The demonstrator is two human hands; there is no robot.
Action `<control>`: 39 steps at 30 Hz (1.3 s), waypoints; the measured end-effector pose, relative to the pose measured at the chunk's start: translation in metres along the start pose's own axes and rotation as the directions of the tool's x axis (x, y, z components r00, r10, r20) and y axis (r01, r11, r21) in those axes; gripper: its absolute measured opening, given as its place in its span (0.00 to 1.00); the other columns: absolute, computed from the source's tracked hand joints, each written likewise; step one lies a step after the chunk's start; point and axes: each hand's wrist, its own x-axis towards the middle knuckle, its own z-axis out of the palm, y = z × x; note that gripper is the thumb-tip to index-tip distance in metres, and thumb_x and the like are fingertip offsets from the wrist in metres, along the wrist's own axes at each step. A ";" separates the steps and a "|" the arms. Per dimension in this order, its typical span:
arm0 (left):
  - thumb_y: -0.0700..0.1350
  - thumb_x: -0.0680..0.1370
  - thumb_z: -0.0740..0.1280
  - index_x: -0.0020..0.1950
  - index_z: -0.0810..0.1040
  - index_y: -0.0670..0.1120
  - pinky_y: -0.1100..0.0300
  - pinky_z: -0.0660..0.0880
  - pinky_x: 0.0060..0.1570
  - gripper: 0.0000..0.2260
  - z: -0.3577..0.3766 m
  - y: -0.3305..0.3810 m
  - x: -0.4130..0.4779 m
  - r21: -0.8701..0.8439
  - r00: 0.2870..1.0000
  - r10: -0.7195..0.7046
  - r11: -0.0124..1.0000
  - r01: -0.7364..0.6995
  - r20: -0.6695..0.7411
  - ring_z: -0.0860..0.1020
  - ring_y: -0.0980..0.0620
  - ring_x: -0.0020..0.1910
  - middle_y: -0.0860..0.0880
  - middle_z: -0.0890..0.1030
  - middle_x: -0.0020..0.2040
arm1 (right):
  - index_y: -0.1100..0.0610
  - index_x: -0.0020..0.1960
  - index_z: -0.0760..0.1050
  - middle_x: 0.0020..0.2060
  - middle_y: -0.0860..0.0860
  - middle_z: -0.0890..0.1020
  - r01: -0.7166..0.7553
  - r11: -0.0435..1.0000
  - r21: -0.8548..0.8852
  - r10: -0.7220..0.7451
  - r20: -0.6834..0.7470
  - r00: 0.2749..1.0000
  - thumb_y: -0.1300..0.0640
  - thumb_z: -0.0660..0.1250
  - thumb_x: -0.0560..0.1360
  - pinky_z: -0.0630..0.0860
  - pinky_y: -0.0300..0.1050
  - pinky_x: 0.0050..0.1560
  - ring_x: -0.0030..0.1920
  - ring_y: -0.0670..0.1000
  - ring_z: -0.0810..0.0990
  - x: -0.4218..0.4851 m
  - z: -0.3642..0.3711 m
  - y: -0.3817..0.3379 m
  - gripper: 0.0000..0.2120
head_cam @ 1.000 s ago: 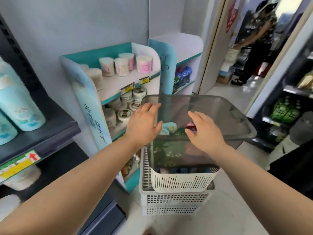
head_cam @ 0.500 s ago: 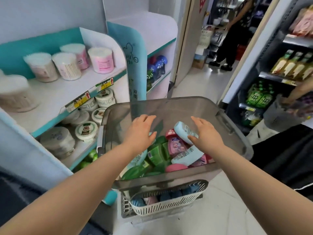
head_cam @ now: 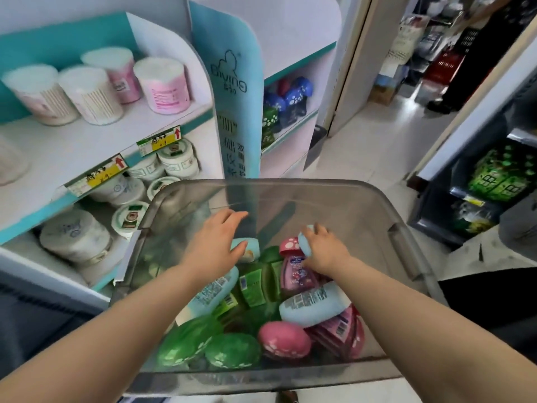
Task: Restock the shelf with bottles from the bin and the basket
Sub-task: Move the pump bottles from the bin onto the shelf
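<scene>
A clear grey bin (head_cam: 402, 242) stands in front of me, holding several light blue, green and pink bottles. My right hand (head_cam: 327, 253) reaches into it and grips the upper end of a light blue bottle (head_cam: 305, 241); the rest of that bottle is hidden by the hand. With its fingers straight, my left hand (head_cam: 215, 245) hovers over the bin's left side, its thumb next to another light blue bottle (head_cam: 247, 248). A white and teal shelf (head_cam: 290, 65) behind the bin holds blue and green bottles (head_cam: 286, 104).
To the left, a white and teal shelf unit (head_cam: 72, 146) carries round tubs on two levels. A dark rack with green packs (head_cam: 499, 175) stands on the right. A person (head_cam: 465, 68) stands in the doorway at the far right. White floor lies beyond the bin.
My view has come in over the bin. Both hands have dropped lower among the bottles. My right hand has closed round the end of a light blue bottle.
</scene>
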 end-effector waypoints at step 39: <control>0.47 0.70 0.75 0.61 0.68 0.48 0.52 0.75 0.56 0.25 -0.007 0.014 0.012 -0.758 0.851 -0.511 0.601 0.253 -0.121 0.75 0.49 0.54 0.49 0.75 0.56 | 0.47 0.75 0.57 0.74 0.50 0.62 0.412 0.894 -0.176 -0.333 0.353 0.874 0.39 0.73 0.66 0.62 0.55 0.71 0.72 0.56 0.61 -0.045 -0.006 -0.001 0.44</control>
